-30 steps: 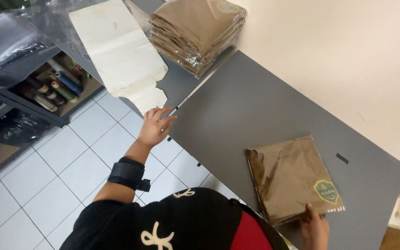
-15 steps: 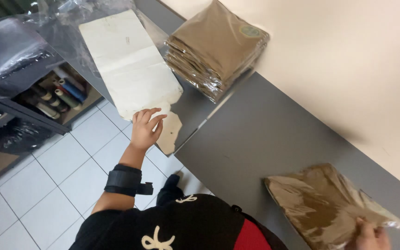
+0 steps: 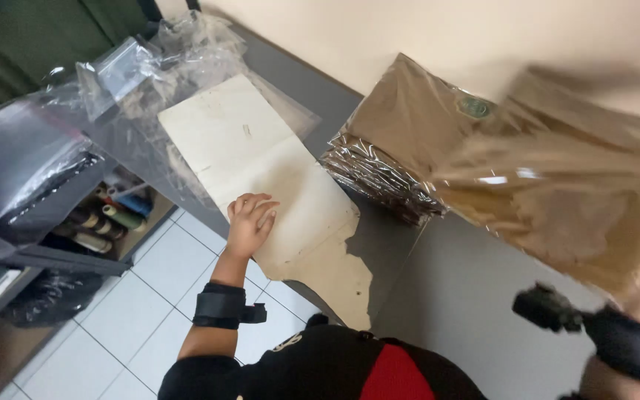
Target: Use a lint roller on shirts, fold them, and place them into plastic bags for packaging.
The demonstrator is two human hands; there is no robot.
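Seen from above, the person's left hand [image 3: 250, 222] lies flat with fingers spread, palm down on a large cream paper sheet with a torn lower edge [image 3: 261, 159]. The sheet covers the grey tabletop [image 3: 453, 296] from about ten o'clock toward the centre. Crumpled clear plastic wrap [image 3: 150, 74] sits at eleven o'clock. A stack of flat brown garments in clear plastic bags [image 3: 401, 148] rests on the table at one o'clock, just beside the sheet. At three o'clock a single brown bagged garment [image 3: 572, 192], blurred, is raised above the table near the stack. The right hand is barely visible at four o'clock; only its black wrist strap [image 3: 616, 337] shows, so its grip cannot be told. White floor tiles [image 3: 142, 296] lie at seven o'clock.
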